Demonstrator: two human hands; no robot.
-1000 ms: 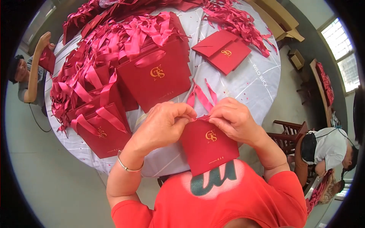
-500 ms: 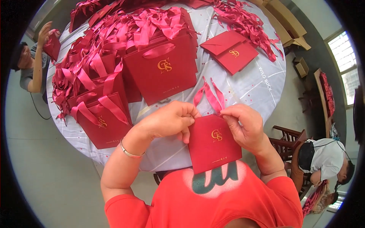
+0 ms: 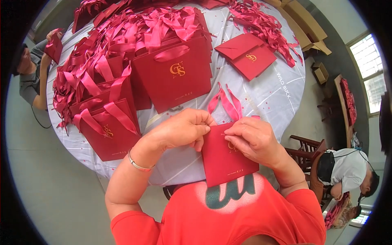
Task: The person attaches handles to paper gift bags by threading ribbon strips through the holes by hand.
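Observation:
A small red paper gift bag (image 3: 224,163) with a gold emblem hangs in front of my chest, just off the table's near edge. My left hand (image 3: 183,130) pinches its upper left corner. In front of the bag's upper part, my right hand (image 3: 256,141) has thumb and forefinger pressed together and covers much of the emblem. What, if anything, sits in that pinch is hidden. A pink ribbon (image 3: 224,104) lies looped on the cloth beyond the bag's top edge, its lower part passing behind my right hand.
Finished-looking red bags with ribbon handles (image 3: 173,75) crowd the left of the round table (image 3: 290,110). Flat red bags (image 3: 249,57) and a heap of loose ribbons (image 3: 265,28) lie at the far right. Another person (image 3: 34,77) holds a red bag at left; a person in white (image 3: 349,169) works at right.
My right hand has moved left and slightly down from the bag's top right corner across its front. My left hand stays put. The person at left has lowered the bag and their hand.

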